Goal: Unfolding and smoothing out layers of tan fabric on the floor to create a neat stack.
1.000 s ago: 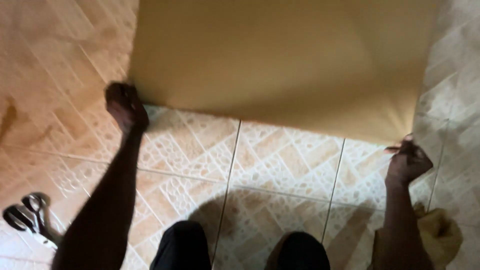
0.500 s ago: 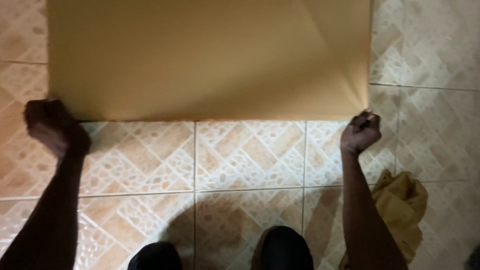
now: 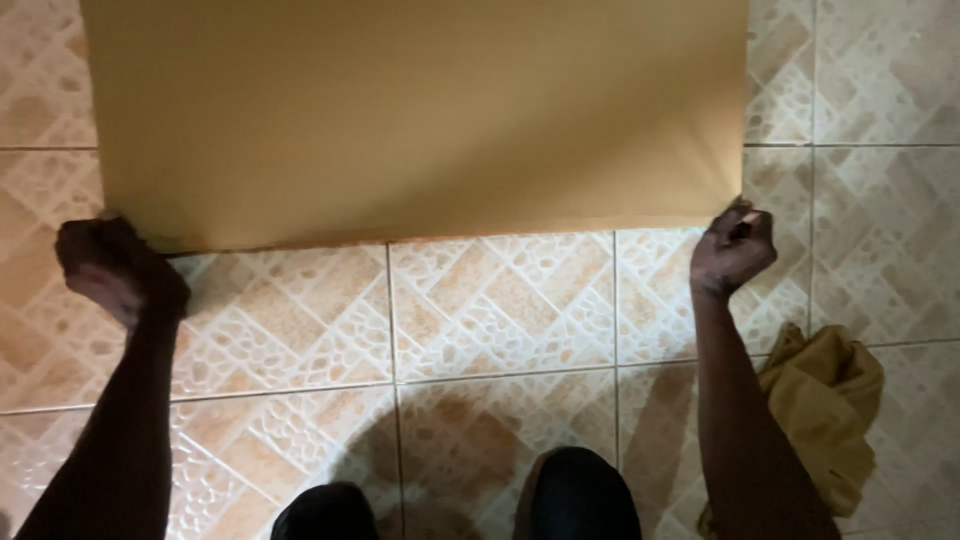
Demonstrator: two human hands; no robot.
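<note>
A large sheet of brown paper (image 3: 420, 110) lies spread over the tiled floor and fills the upper part of the view. My left hand (image 3: 115, 268) is closed on its near left corner. My right hand (image 3: 733, 248) pinches the near right corner between closed fingers. The sheet's near edge runs almost straight between the two hands, with a slight ripple by the right corner. Both my arms reach forward from the bottom of the view.
The floor is beige patterned tile (image 3: 500, 310) with pale grout lines. A crumpled mustard-yellow cloth (image 3: 825, 410) lies on the floor beside my right forearm. My dark-clad knees (image 3: 580, 495) show at the bottom edge.
The sheet was slanted with a fold and scissors at left a second ago; now it lies square and flatter, both hands still on its near corners, scissors out of view.
</note>
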